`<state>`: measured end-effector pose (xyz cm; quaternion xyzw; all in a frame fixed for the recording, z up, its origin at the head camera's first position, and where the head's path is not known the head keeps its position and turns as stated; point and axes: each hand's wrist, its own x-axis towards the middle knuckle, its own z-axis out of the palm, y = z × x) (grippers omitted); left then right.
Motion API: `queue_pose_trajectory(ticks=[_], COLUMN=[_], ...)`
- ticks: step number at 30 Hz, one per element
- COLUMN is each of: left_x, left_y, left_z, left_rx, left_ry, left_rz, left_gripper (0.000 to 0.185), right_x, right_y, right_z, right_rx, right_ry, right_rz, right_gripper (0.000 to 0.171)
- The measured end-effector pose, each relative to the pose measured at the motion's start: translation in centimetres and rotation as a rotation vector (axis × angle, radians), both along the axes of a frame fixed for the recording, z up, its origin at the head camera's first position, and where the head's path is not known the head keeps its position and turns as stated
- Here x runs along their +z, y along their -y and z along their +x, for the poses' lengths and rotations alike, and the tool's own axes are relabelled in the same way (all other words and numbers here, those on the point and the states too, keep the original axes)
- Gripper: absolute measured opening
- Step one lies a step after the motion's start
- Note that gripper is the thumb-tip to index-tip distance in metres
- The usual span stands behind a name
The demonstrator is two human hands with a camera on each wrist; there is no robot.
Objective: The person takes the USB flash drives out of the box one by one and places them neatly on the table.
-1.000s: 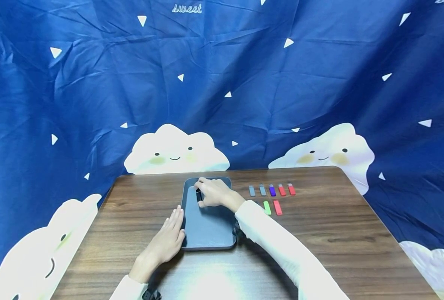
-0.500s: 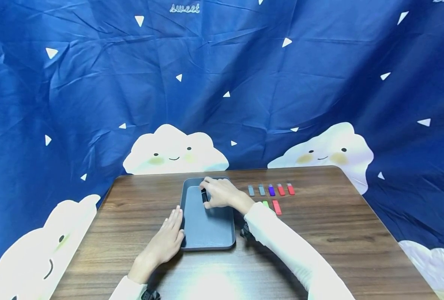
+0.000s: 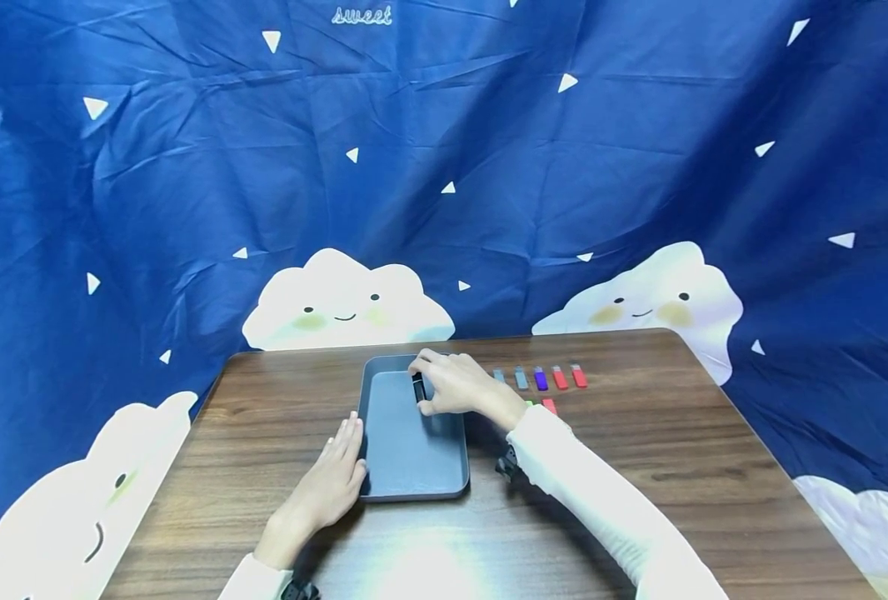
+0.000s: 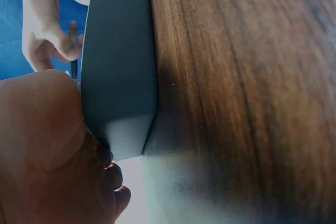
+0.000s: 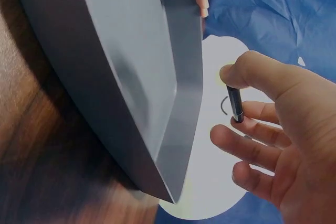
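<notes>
A grey tray (image 3: pixel 406 467) lies on the wooden table (image 3: pixel 639 467). My right hand (image 3: pixel 423 398) hovers over the tray's far right part and pinches a small black stick (image 3: pixel 417 388) between thumb and fingers. In the right wrist view the black stick (image 5: pixel 234 103) stands upright in the right hand (image 5: pixel 262 135), beside the tray's rim (image 5: pixel 184 77). My left hand (image 3: pixel 348 446) lies flat on the table with straight fingers against the tray's left side. The left wrist view shows the left hand (image 4: pixel 47 145) touching the tray's corner (image 4: pixel 126 140).
A row of small sticks lies right of the tray: grey (image 3: pixel 521 377), purple (image 3: pixel 540 379), red (image 3: pixel 560 377) and red (image 3: pixel 578 376). A green stick (image 3: pixel 529 403) and another red stick (image 3: pixel 550 406) peek out behind my right wrist. A blue cloud-print cloth (image 3: pixel 444 167) hangs behind.
My right hand has carried the black stick to the right, from over the tray's far middle toward its far right rim. The left hand has stayed in place.
</notes>
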<state>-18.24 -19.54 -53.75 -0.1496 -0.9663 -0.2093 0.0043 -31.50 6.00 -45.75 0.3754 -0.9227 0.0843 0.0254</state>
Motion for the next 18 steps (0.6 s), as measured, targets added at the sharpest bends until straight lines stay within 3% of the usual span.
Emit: queue_pose_trajectory(ticks=[18], left_x=[0.1], left_y=[0.1], left_z=[0.1], left_rx=[0.002], left_ry=[0.014], left_rz=[-0.007], left_gripper=[0.062], right_x=[0.6], right_y=[-4.0], right_z=[0.8], right_rx=[-0.004], right_ry=[-0.076], right_rz=[-0.040], right_gripper=[0.055])
